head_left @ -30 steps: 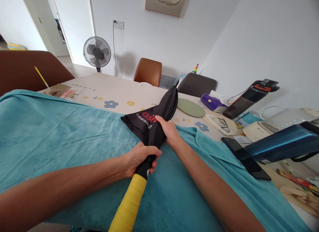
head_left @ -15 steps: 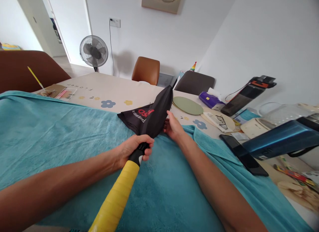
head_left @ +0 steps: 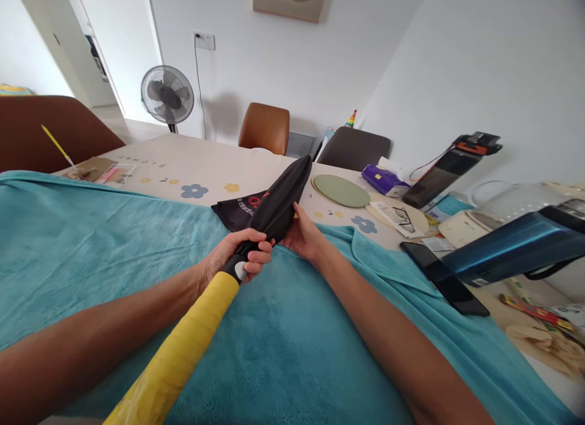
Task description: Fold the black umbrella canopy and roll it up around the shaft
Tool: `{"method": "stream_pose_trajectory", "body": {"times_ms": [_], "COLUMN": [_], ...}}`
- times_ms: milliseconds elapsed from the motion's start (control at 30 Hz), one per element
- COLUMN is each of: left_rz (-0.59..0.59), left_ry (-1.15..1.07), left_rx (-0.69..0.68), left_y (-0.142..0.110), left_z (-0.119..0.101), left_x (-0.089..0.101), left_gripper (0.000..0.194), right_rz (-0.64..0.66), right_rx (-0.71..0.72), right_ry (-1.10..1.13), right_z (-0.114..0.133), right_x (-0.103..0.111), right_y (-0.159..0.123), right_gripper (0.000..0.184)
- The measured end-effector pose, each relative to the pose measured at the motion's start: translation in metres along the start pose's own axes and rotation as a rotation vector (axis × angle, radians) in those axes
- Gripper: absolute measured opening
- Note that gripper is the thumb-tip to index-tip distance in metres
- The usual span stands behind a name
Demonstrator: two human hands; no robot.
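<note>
A black umbrella point(head_left: 281, 196) with red and white lettering lies over a teal towel point(head_left: 114, 242), its tip pointing away from me. Its long yellow handle point(head_left: 183, 346) reaches toward the bottom of the view. My left hand point(head_left: 237, 257) is closed around the black neck just above the yellow handle, thumb next to a white button. My right hand point(head_left: 304, 233) cups the folded canopy from the right side, fingers wrapped under the cloth.
The towel covers the near part of a flower-print table point(head_left: 183, 169). To the right lie a black phone point(head_left: 443, 279), glasses point(head_left: 404, 217), a green round mat point(head_left: 340, 190), a purple tissue pack point(head_left: 381, 178) and a blue appliance point(head_left: 512, 248). Chairs and a fan point(head_left: 167, 96) stand behind.
The umbrella has been drawn back toward me and the canopy gathered tighter. My right hand slid from the top of the cloth to its right side. More yellow handle shows.
</note>
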State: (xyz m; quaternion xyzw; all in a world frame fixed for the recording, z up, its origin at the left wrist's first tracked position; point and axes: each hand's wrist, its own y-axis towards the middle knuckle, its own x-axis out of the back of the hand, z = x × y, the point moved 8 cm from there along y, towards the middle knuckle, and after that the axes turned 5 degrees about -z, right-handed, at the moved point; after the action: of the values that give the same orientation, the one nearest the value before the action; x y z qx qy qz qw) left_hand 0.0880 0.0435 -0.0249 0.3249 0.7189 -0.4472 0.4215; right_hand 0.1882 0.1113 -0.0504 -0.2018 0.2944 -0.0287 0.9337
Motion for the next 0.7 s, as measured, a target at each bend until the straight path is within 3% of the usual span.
{"method": "stream_pose_trajectory", "body": {"times_ms": [100,233,400,567,700], "left_rz": [0.009,0.005,-0.028,-0.048,-0.044], "left_ry": [-0.013,-0.012,0.034,0.112,0.126], "left_rx": [-0.003,-0.015,-0.034,-0.063,-0.062], "left_y": [0.0,0.0,0.002,0.002,0.005], "left_z": [-0.001,-0.005,-0.008,-0.009,-0.008], "left_x": [-0.001,-0.001,0.002,0.004,0.007], "left_gripper": [0.009,0.009,0.013,0.019,0.02], "right_rz": [0.027,-0.136,-0.392,-0.413,-0.472], "right_rx": [-0.056,0.034,0.298,0.531,0.627], "right_ry": [-0.044,-0.117,-0.236,-0.282,-0.293], "right_z": [-0.012,-0.006,0.031,0.066,0.081], "right_x": [-0.011,-0.002,0.016,0.014,0.031], "right_y": [-0.004,-0.004,-0.016,-0.031,-0.03], "right_gripper": [0.043,0.033,0.033,0.025,0.024]}}
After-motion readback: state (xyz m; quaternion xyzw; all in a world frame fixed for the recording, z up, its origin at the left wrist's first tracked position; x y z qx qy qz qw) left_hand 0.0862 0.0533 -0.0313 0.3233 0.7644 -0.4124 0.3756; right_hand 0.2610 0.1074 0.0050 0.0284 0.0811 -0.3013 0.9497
